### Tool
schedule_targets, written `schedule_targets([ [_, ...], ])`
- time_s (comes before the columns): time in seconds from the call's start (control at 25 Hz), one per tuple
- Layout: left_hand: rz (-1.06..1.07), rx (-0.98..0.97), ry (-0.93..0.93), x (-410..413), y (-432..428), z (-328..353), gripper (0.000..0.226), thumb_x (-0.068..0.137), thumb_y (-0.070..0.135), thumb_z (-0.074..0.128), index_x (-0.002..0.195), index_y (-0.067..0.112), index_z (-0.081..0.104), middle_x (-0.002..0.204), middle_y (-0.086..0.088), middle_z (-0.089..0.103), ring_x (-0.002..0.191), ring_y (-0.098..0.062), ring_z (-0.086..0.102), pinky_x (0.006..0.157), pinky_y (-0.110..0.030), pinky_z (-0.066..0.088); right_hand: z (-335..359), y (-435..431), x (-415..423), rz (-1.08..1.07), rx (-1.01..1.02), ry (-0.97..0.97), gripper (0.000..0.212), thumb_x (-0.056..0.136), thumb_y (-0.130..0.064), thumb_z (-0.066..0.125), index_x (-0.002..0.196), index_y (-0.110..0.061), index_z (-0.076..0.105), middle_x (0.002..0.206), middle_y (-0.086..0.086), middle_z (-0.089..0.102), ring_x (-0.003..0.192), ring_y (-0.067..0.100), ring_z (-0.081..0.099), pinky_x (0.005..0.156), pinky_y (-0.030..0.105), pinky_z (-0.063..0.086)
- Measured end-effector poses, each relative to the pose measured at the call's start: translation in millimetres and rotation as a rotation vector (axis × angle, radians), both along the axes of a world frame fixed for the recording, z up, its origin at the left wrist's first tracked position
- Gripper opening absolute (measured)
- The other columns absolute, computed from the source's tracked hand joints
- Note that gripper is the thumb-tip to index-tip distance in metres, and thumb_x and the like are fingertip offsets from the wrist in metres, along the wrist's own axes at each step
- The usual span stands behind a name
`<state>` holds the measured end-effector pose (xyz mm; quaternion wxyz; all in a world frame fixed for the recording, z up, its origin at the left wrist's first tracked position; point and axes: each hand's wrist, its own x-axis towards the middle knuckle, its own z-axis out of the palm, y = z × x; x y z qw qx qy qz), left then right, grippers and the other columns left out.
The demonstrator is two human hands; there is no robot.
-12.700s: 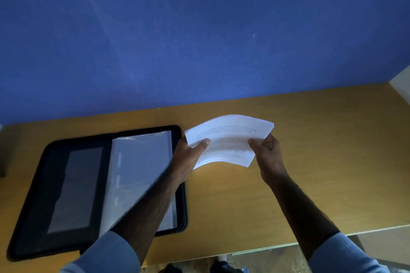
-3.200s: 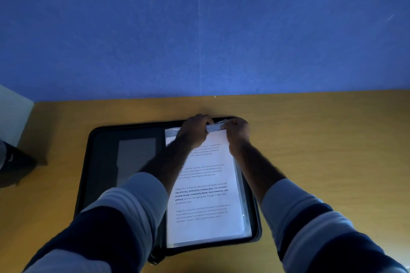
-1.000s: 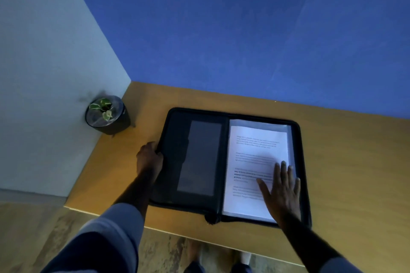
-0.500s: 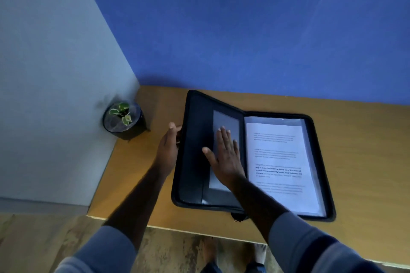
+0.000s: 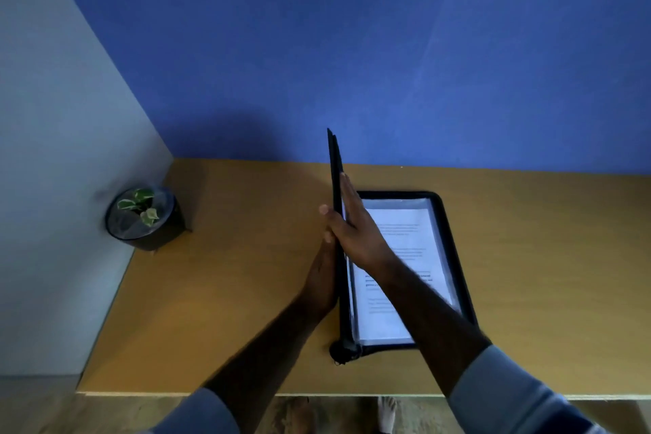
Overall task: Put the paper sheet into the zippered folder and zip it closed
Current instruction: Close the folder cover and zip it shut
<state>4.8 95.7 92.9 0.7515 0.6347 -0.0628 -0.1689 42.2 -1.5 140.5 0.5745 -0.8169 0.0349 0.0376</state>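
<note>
The black zippered folder (image 5: 454,247) lies on the wooden table with its right half flat. The printed paper sheet (image 5: 405,232) rests in that half under a clear sleeve. The folder's left cover (image 5: 334,166) stands upright and I see it edge-on. My left hand (image 5: 320,282) presses flat against the cover's outer side. My right hand (image 5: 355,232) lies flat against its inner side, with a thumb hooked over the edge. The cover is held between the two palms. My right forearm hides part of the sheet. The zipper end (image 5: 343,351) sits at the near bottom of the spine.
A small potted plant (image 5: 144,218) in a dark pot stands at the table's far left corner by the grey wall. A blue wall runs behind the table. The table's front edge (image 5: 211,393) is close to me, with bare feet on the floor below it.
The left cover has swung up from a shallow tilt to upright. My left hand went from its outer edge to flat on its outside, and my right hand stays on the inner face.
</note>
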Motion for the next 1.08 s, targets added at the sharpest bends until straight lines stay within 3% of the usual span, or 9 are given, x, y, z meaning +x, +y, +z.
schedule_targets([
  [0.04,-0.017,0.026,-0.034,-1.9,-8.9,-6.5,0.047,0.113,0.017,0.013,0.158,0.008,0.027,0.163,-0.005,0.036,0.154,-0.017,0.028,0.127,-0.043,0.024,5.8,-11.2,-1.3,-0.002,0.001,0.003,0.076,0.103,-0.034,0.057,0.162,-0.028,0.011,0.17,-0.009,0.015,0.117,0.022,0.041,0.117,0.064,0.031],
  [0.12,-0.05,0.085,-0.139,-3.7,-23.2,-23.4,0.049,0.112,0.018,0.016,0.16,0.008,0.019,0.168,-0.005,0.026,0.157,-0.017,0.02,0.128,-0.049,0.018,16.4,-34.7,-3.7,-0.003,-0.036,-0.001,0.072,0.103,-0.026,0.057,0.162,-0.027,0.016,0.169,-0.01,0.019,0.127,0.022,0.046,0.118,0.06,0.033],
  [0.24,-0.087,0.232,-0.181,-3.2,-39.3,-52.8,0.06,0.108,0.04,0.025,0.162,0.018,0.016,0.17,0.001,0.02,0.157,-0.016,0.017,0.127,-0.051,0.018,28.6,-71.3,-9.1,-0.001,-0.113,-0.033,0.065,0.102,-0.017,0.052,0.16,-0.028,0.026,0.163,-0.008,0.033,0.145,0.015,0.04,0.119,0.042,0.035],
  [0.44,-0.099,0.67,-0.201,-0.9,-63.4,-73.1,0.089,0.091,0.081,0.017,0.162,0.03,0.002,0.171,0.008,-0.004,0.156,-0.007,0.003,0.129,-0.043,0.014,25.4,-137.7,-15.8,-0.023,-0.16,-0.001,0.064,0.101,-0.007,0.048,0.158,-0.029,0.029,0.148,-0.001,0.051,0.127,0.012,0.055,0.1,0.03,0.049],
  [0.56,-0.159,0.84,-0.217,-2.0,-84.6,-76.0,0.088,0.089,0.082,0.012,0.161,0.034,-0.006,0.169,0.011,-0.015,0.158,-0.014,-0.002,0.128,-0.041,0.011,7.8,-180.6,-22.4,-0.052,-0.156,0.011,0.057,0.101,-0.006,0.048,0.154,-0.027,0.038,0.132,0.0,0.058,0.102,-0.01,0.061,0.079,0.014,0.053],
  [0.76,-0.245,1.145,-0.25,-9.0,-116.9,-85.7,0.082,0.096,0.074,0.015,0.16,0.031,-0.015,0.169,0.001,-0.02,0.156,-0.021,-0.017,0.128,-0.046,0.0,-40.2,-236.8,-30.7,-0.141,-0.106,0.12,0.051,0.096,-0.005,0.05,0.142,-0.026,0.051,0.132,0.002,0.062,0.111,0.019,0.067,0.085,0.042,0.062],
  [0.84,-0.276,1.251,-0.309,-10.6,-124.2,-91.2,0.083,0.097,0.072,0.016,0.161,0.028,-0.013,0.17,-0.004,-0.018,0.157,-0.026,-0.015,0.128,-0.049,0.001,-61.7,-251.2,-32.6,-0.208,-0.157,0.191,0.049,0.093,-0.007,0.053,0.14,-0.023,0.053,0.132,0.003,0.06,0.111,0.019,0.065,0.086,0.04,0.061],
  [0.96,-0.334,1.371,-0.402,-11.7,-123.4,-97.9,0.081,0.1,0.066,0.022,0.162,0.024,-0.009,0.17,-0.008,-0.015,0.157,-0.03,-0.011,0.128,-0.05,0.004,-91.3,-263.3,-38.5,-0.26,-0.172,0.268,0.05,0.088,-0.006,0.054,0.136,-0.02,0.058,0.126,0.002,0.063,0.096,0.009,0.062,0.073,0.024,0.057],
  [1.08,-0.341,1.422,-0.448,-15.5,-115.0,-103.6,0.078,0.103,0.061,0.03,0.163,0.024,-0.004,0.17,-0.008,-0.014,0.158,-0.029,-0.009,0.128,-0.048,0.005,-109.9,-270.5,-43.3,-0.257,-0.218,0.31,0.046,0.083,-0.007,0.054,0.127,-0.016,0.065,0.119,0.001,0.067,0.102,0.019,0.065,0.08,0.035,0.06],
])
